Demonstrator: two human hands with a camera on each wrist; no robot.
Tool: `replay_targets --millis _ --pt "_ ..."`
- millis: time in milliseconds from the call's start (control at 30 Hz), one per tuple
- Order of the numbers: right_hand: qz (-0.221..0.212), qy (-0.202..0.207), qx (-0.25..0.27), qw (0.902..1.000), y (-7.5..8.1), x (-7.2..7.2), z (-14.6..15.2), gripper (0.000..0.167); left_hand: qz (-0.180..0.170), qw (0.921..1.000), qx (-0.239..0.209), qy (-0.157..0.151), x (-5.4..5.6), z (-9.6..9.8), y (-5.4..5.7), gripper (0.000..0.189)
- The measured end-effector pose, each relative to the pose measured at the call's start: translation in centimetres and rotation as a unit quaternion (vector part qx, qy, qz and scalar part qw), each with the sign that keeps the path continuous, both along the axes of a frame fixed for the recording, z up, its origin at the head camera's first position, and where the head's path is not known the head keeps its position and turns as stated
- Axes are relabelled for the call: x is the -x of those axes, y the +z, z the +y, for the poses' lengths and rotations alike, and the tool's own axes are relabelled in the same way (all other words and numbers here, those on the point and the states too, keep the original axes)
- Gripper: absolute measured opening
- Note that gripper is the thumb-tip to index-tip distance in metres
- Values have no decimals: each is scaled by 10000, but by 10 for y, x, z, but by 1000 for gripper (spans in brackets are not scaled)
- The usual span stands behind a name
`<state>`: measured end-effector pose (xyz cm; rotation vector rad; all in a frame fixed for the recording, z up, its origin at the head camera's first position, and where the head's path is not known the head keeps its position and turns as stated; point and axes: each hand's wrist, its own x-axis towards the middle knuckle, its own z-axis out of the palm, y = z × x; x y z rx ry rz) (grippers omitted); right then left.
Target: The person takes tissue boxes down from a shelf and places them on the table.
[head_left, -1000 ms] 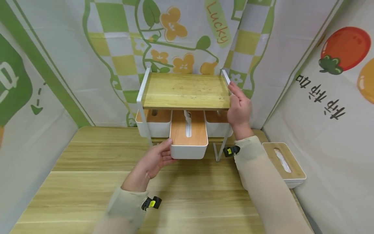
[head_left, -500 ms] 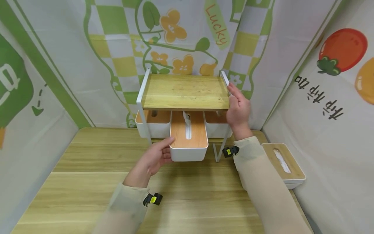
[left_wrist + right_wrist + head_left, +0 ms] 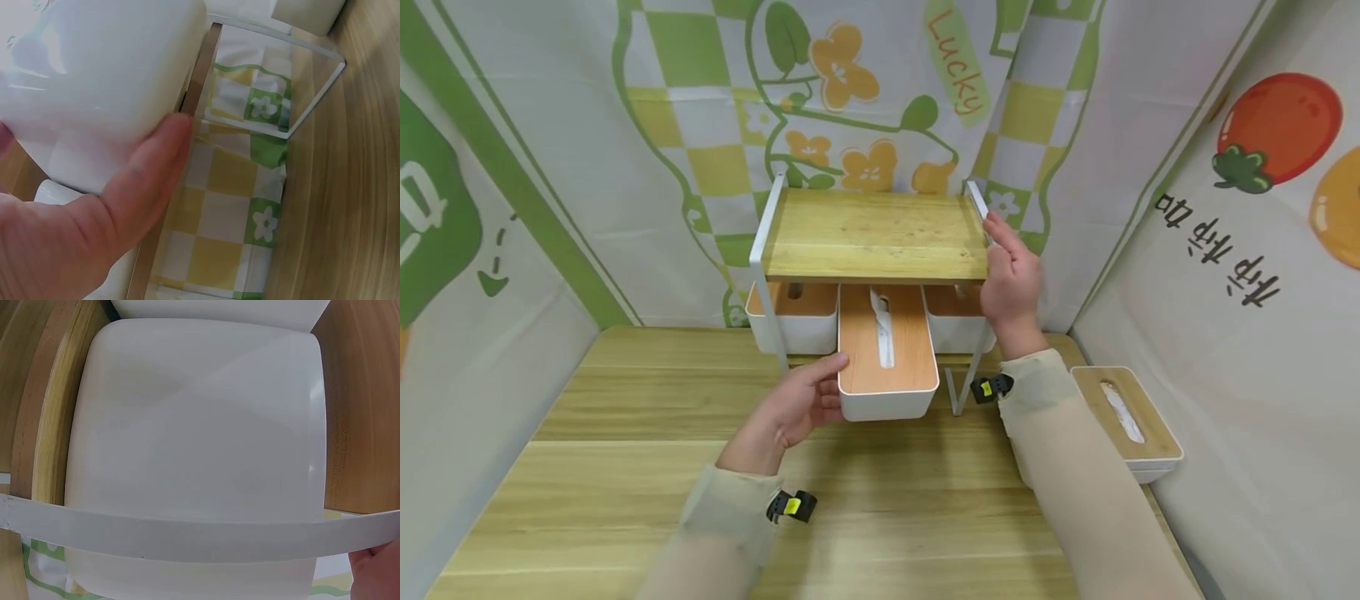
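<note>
A white tissue box (image 3: 889, 406) with a wood-look lid and a tissue in its slot juts forward from the lower shelf of a two-tier rack (image 3: 872, 233). My left hand (image 3: 793, 407) holds its front left corner, thumb at the lid's edge and fingers low on the side. From the left wrist, the white box (image 3: 112, 69) fills the upper left. My right hand (image 3: 1013, 287) grips the rack's right metal frame near the top board. In the right wrist view, the frame's bar (image 3: 187, 537) crosses before the right-hand tissue box (image 3: 194, 425), with fingertips at the edge.
Two similar tissue boxes flank the middle one on the lower shelf, a left box (image 3: 801, 333) and a right box (image 3: 957, 333). Another tissue box (image 3: 1150, 417) stands at the table's right edge, beyond my right forearm. Printed curtains enclose the wooden table (image 3: 625, 467).
The middle tissue box has slid a little forward, out of the rack, with its front end now lower in view. My left hand has shifted slightly with it; the right hand stays on the frame.
</note>
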<state>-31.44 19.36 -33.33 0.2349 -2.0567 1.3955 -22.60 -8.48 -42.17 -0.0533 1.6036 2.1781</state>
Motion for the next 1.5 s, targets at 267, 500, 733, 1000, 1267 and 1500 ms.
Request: replay_targets --millis 267,500,733,1000,1267,1500 --pt "31 16 77 10000 0 0 -1 47 188 9996 -1 -206 -1 -2 -1 57" --pt "33 49 64 10000 0 1 -1 47 286 9989 131 -358 -6 -3 -3 54" --pt "23 6 50 10000 1 1 0 48 465 9967 266 -606 -18 -8 -8 57" --pt "22 31 -48 10000 1 0 1 48 619 9939 138 -898 -38 -15 -17 59" --pt "3 119 -194 9997 3 0 3 47 714 9916 53 -1080 -61 -22 -26 59" --pt "-92 162 -289 9994 2 0 4 47 602 9896 13 -1306 -78 -31 -42 57"
